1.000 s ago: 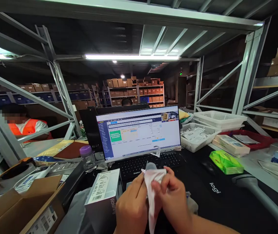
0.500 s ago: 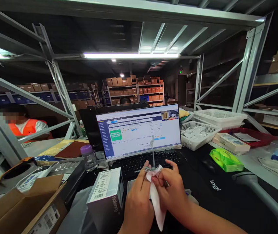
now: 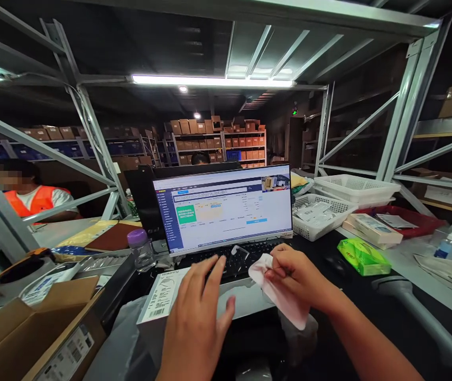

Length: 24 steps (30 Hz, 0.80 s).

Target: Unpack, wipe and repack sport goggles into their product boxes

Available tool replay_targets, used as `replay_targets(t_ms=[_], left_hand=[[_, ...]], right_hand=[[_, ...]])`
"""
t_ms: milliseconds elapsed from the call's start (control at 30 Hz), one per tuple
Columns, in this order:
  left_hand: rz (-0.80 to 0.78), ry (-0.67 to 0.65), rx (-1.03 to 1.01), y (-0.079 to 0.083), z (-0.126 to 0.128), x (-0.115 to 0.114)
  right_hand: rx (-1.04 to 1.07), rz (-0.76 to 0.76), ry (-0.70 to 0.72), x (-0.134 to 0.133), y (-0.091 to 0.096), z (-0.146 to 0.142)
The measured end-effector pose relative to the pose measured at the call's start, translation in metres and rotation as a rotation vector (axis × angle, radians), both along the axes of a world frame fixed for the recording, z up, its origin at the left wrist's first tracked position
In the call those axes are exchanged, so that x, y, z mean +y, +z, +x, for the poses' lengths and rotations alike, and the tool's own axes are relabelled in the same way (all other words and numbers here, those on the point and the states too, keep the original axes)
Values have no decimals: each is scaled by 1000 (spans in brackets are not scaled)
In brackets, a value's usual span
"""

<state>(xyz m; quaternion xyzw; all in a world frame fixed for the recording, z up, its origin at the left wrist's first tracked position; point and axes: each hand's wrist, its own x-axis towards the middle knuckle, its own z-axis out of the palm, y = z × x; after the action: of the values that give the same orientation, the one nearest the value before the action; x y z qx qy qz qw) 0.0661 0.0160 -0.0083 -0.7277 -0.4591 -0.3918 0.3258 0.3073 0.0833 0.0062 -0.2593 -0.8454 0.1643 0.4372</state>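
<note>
Held in my right hand (image 3: 297, 276) is a white cloth (image 3: 287, 304), pinched near its top so that the rest hangs down. My left hand (image 3: 196, 312) is open, fingers spread, in front of a white printed box (image 3: 161, 296) that it partly covers. Between the hands lies a pale, flat open tray or box (image 3: 245, 296); its contents are hard to make out. Just beyond it, over the keyboard (image 3: 229, 269), is a small, shiny, bent item (image 3: 238, 252); I cannot tell whether it rests on anything.
A lit monitor (image 3: 221, 206) stands behind the keyboard. On the left are an open carton (image 3: 47, 317) and a purple-lidded bottle (image 3: 140, 251). To the right are a green packet (image 3: 362, 256), a grey handheld scanner (image 3: 416, 307) and white baskets (image 3: 321, 225). A person in an orange vest (image 3: 31, 198) sits far left.
My hands have parted. The left released the slim metallic item, moved left and spread its fingers; the right moved right and up with the cloth.
</note>
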Motion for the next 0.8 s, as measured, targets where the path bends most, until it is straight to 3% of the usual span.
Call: replay_targets(t_ms=[200, 300, 367, 467, 600, 700, 800], left_hand=[[-246, -245, 104, -3, 14, 0], [-263, -377, 26, -10, 10, 8], [-231, -397, -3, -13, 8, 14], [-167, -414, -29, -14, 5, 20], [-151, -465, -96, -9, 6, 21], [-141, -449, -129, -7, 10, 19], [-153, -459, -132, -11, 17, 16]], right_hand=[[-103, 116, 246, -16, -9, -24], [-147, 171, 225, -23, -17, -38], [-165, 173, 165, -25, -20, -42], [-219, 47, 160, -19, -18, -34], [-288, -181, 447, 2, -7, 0], [-297, -251, 612, 15, -3, 18], [-325, -267, 587, 9, -4, 14]])
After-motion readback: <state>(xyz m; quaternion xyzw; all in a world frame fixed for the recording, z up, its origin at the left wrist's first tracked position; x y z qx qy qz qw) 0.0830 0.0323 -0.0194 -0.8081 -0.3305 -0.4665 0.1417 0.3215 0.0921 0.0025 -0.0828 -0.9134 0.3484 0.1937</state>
